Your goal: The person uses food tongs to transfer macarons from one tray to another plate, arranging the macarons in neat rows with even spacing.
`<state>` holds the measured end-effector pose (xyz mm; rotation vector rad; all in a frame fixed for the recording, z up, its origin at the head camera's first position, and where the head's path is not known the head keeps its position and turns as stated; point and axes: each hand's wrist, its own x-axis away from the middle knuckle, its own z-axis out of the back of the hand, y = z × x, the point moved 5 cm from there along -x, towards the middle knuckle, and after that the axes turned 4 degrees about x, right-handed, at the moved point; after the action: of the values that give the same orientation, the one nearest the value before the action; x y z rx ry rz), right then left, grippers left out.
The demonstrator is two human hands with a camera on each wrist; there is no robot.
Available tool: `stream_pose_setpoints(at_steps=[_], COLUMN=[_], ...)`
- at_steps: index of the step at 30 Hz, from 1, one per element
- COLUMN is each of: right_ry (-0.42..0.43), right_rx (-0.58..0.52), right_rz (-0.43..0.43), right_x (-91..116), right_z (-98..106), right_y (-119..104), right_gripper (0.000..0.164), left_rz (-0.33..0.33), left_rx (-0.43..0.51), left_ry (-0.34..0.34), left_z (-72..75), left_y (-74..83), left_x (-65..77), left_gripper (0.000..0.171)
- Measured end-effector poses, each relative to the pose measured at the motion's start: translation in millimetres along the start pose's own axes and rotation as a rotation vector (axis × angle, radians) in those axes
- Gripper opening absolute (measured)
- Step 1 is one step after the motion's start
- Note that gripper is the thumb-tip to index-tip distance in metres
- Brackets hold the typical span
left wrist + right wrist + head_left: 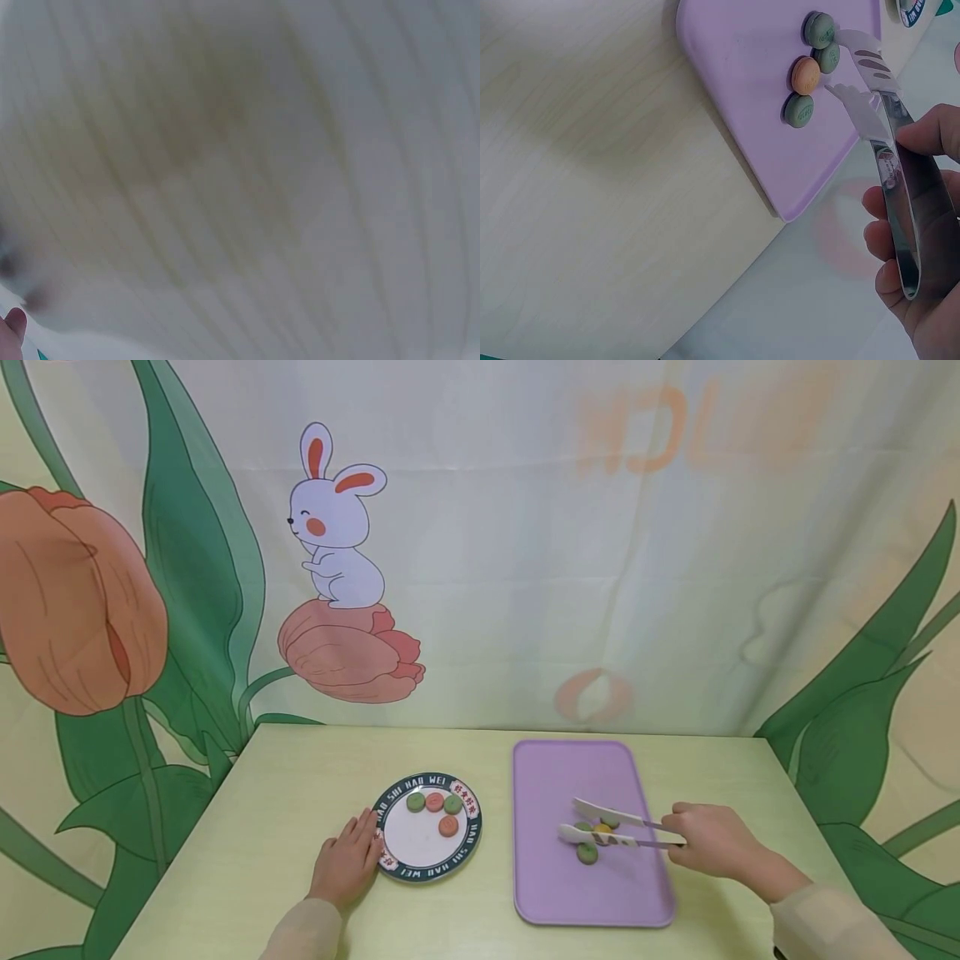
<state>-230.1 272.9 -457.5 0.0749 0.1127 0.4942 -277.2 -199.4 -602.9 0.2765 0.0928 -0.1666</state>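
Observation:
My left hand [347, 860] lies on the table with its fingers straight, fingertips at the rim of a round plate [467, 847]. The plate bears two green macarons [416, 802] and two pinkish-orange ones [448, 826]. In my right hand [712, 839] I hold metal tongs [919, 217] with pale, paw-shaped tips. Their tips are spread apart over a purple tray [585, 893]. Three green macarons [799, 110] and a yellow-orange one [806, 76] sit close together on the tray, near the tips. Pale fabric fills most of the left wrist view; only a fingertip [15, 321] shows.
The plate and tray stand side by side on a light wooden table [285, 793], the tray to the right. Behind the table's far edge hangs a cloth backdrop [487, 568] printed with a rabbit, tulips and leaves.

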Motion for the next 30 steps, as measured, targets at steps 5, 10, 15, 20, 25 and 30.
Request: stream_pose_setpoints(at_steps=[5,10,15,20,25,30], right_ry=[-0.012,-0.025,-0.021,-0.012,-0.009,-0.024], right_rx=[-0.012,-0.023,-0.013,-0.009,-0.008,-0.022], right_rz=[-0.006,-0.008,-0.012,-0.015,-0.011,-0.004], right_x=[0.5,1.6,2.0,2.4,2.9,3.0], right_z=[0.6,1.9,2.5,2.6,2.2,2.0], right_y=[0.1,-0.1,1.0,2.1,2.5,1.8], right_gripper=[0.010,0.008,0.009,0.010,0.010,0.009], left_rz=[0.006,0.010,0.014,0.018,0.013,0.013], left_rx=[-0.004,-0.005,-0.007,-0.003,-0.007,-0.002], left_ry=[-0.010,-0.013,-0.020,-0.027,-0.026,-0.032], left_z=[0.4,0.5,0.8,1.6,1.5,2.0], left_y=[0.7,1.0,1.1,1.4,1.6,2.5], left_x=[-0.3,-0.6,-0.7,-0.9,-1.1,-0.5], left_gripper=[0.053,0.053,0.053,0.053,0.053,0.053])
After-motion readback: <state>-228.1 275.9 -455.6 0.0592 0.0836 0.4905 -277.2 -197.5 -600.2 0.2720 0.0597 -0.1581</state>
